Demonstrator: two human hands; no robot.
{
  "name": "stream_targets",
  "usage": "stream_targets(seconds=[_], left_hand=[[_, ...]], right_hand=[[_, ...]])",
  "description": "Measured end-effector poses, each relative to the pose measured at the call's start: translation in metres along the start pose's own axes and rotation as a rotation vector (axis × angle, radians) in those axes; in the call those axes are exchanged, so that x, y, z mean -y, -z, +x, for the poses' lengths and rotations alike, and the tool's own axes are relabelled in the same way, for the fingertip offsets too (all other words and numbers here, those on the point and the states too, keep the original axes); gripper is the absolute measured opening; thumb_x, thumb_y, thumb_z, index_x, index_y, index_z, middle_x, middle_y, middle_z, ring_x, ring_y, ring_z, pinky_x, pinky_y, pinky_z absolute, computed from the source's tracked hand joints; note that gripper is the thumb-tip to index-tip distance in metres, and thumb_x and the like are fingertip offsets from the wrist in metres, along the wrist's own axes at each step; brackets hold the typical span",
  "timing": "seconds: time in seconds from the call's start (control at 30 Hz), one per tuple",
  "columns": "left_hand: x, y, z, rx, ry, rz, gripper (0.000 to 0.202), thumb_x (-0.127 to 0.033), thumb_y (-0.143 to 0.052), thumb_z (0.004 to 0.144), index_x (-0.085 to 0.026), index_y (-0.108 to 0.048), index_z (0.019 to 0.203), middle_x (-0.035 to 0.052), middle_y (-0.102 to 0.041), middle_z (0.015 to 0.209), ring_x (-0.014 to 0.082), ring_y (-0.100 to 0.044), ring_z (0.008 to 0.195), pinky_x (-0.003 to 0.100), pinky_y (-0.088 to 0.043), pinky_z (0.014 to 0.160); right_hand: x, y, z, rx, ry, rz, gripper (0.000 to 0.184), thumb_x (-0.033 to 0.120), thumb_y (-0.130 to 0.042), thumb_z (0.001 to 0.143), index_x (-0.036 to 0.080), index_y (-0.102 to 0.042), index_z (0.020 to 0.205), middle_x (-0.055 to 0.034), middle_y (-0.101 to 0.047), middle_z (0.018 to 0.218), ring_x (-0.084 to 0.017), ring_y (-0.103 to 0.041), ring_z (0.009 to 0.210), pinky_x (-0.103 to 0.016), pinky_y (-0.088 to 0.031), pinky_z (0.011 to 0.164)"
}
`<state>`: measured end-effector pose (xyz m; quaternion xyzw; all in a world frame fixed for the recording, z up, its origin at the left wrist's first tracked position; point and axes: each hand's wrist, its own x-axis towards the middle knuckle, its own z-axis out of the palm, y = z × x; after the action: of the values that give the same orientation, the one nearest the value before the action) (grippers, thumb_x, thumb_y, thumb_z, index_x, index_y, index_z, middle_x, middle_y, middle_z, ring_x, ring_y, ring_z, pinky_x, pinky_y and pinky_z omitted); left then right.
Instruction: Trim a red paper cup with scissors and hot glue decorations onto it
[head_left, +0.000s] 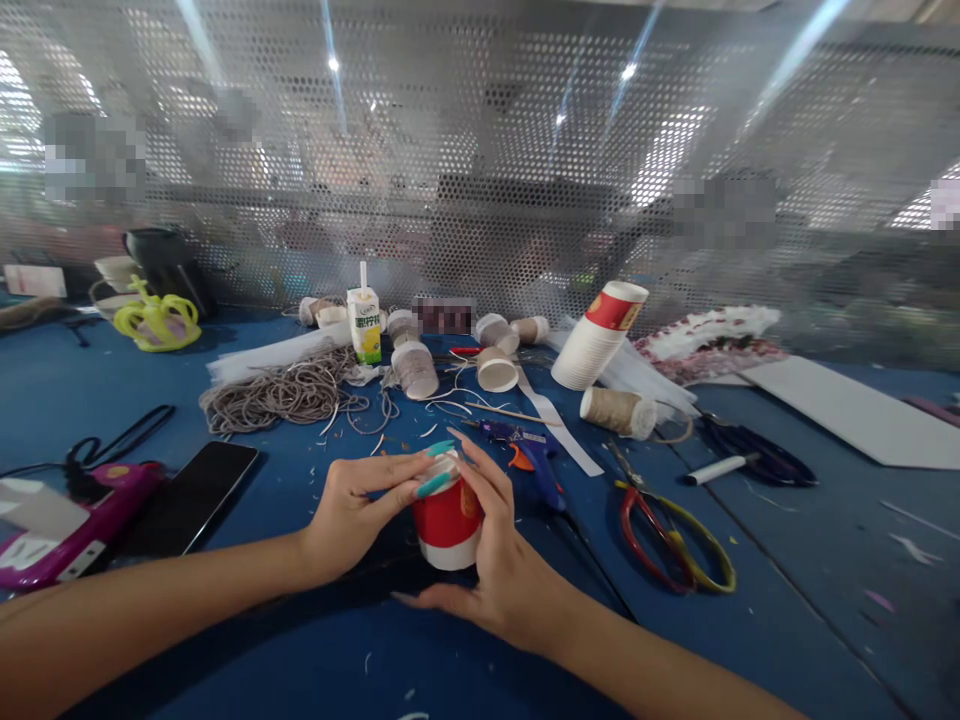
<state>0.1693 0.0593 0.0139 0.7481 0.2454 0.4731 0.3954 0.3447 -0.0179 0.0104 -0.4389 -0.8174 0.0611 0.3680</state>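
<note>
A red and white paper cup (448,525) stands on the blue table in front of me, its white band at the bottom. My left hand (367,505) reaches in from the left, its teal-nailed fingers pressed together on the cup's upper edge. Curved around the cup's right side is my right hand (499,535), with fingertips over the top and the thumb low in front. Something whitish shows between the fingertips at the top; its kind is unclear. Just behind the right hand lies a blue glue gun (536,455) with an orange trigger.
Red-and-yellow-handled scissors (667,535) lie at the right, near dark-handled scissors (757,450) and a white marker (716,470). Behind are a cup stack (596,345), twine spool (619,412), grey cord (274,390) and drink carton (365,328). A phone (195,495) lies left.
</note>
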Motion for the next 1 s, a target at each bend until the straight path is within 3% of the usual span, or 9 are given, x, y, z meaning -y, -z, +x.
stream_targets(seconds=[0.13,0.23,0.33,0.43,0.5,0.57,0.63,0.77,1.0], left_hand=[[0.005,0.003,0.005,0.028,0.03,-0.012,0.022,-0.028,-0.061,0.079,-0.026,-0.068,0.1,0.0017,-0.07,0.104,0.0219,-0.064,0.1,0.038,-0.051,0.093],[0.008,0.002,0.006,0.118,0.047,-0.037,0.041,-0.031,-0.063,0.077,-0.027,-0.057,0.118,0.0048,-0.059,0.124,0.0246,-0.053,0.116,0.042,-0.044,0.099],[0.009,-0.001,0.004,0.21,0.03,-0.047,0.06,-0.034,-0.065,0.075,-0.028,-0.043,0.13,0.0076,-0.038,0.142,0.0277,-0.036,0.129,0.045,-0.034,0.106],[0.008,-0.002,0.003,0.219,-0.006,0.002,0.06,-0.035,-0.064,0.076,-0.028,-0.041,0.131,0.0093,-0.038,0.139,0.0281,-0.036,0.129,0.046,-0.033,0.106],[0.009,0.0,0.003,0.145,-0.027,0.073,0.059,-0.033,-0.064,0.076,-0.027,-0.04,0.13,0.0099,-0.042,0.133,0.0276,-0.039,0.125,0.046,-0.034,0.105],[0.011,0.002,0.006,0.047,-0.04,0.168,0.059,-0.031,-0.064,0.075,-0.025,-0.039,0.129,0.0102,-0.044,0.131,0.0275,-0.04,0.124,0.047,-0.033,0.104],[0.013,0.005,0.009,-0.021,-0.056,0.259,0.058,-0.03,-0.065,0.074,-0.023,-0.04,0.126,0.0102,-0.046,0.129,0.0275,-0.043,0.122,0.046,-0.035,0.103],[0.014,0.009,0.015,-0.09,-0.082,0.404,0.058,-0.033,-0.068,0.07,-0.021,-0.041,0.12,0.0098,-0.055,0.12,0.0274,-0.051,0.114,0.043,-0.041,0.097],[0.017,0.009,0.012,0.002,-0.081,0.238,0.058,-0.028,-0.065,0.072,-0.02,-0.037,0.123,0.0122,-0.05,0.125,0.0278,-0.047,0.118,0.044,-0.037,0.1]], right_hand=[[-0.008,0.0,0.002,-0.052,-0.008,0.057,0.093,0.038,-0.061,0.078,0.022,0.006,0.14,-0.0175,0.003,0.148,-0.033,-0.005,0.137,-0.053,-0.032,0.103],[-0.012,-0.002,0.003,-0.081,-0.054,0.085,0.096,0.036,-0.062,0.077,0.027,0.009,0.14,-0.0153,0.007,0.149,-0.032,-0.006,0.137,-0.053,-0.032,0.102],[-0.008,-0.002,0.004,-0.004,-0.07,0.09,0.104,0.04,-0.064,0.074,0.027,0.014,0.14,-0.0155,0.011,0.149,-0.032,-0.005,0.137,-0.053,-0.03,0.103],[-0.003,0.004,0.006,0.083,-0.044,0.06,0.11,0.044,-0.066,0.071,0.024,0.017,0.14,-0.0164,0.014,0.149,-0.032,-0.002,0.137,-0.052,-0.028,0.104],[-0.003,0.014,0.01,0.057,-0.026,0.014,0.101,0.046,-0.062,0.074,0.021,0.008,0.141,-0.0176,0.004,0.149,-0.032,-0.009,0.136,-0.05,-0.031,0.103],[-0.005,0.026,0.015,-0.042,-0.065,-0.119,0.075,0.046,-0.054,0.079,0.017,-0.016,0.137,-0.0201,-0.023,0.141,-0.032,-0.028,0.129,-0.05,-0.039,0.096],[-0.01,0.036,0.018,-0.155,-0.247,-0.401,0.052,0.048,-0.048,0.081,0.011,-0.041,0.117,-0.0226,-0.047,0.114,-0.036,-0.045,0.112,-0.053,-0.044,0.085],[-0.024,0.046,0.019,-0.109,-0.723,-0.858,0.062,0.063,-0.043,0.076,0.003,-0.053,0.089,-0.0275,-0.053,0.084,-0.043,-0.054,0.086,-0.054,-0.045,0.065],[-0.043,0.056,0.022,0.224,-0.981,-0.567,0.045,0.053,-0.044,0.076,0.011,-0.055,0.085,-0.0181,-0.062,0.078,-0.031,-0.062,0.075,-0.039,-0.045,0.06]])
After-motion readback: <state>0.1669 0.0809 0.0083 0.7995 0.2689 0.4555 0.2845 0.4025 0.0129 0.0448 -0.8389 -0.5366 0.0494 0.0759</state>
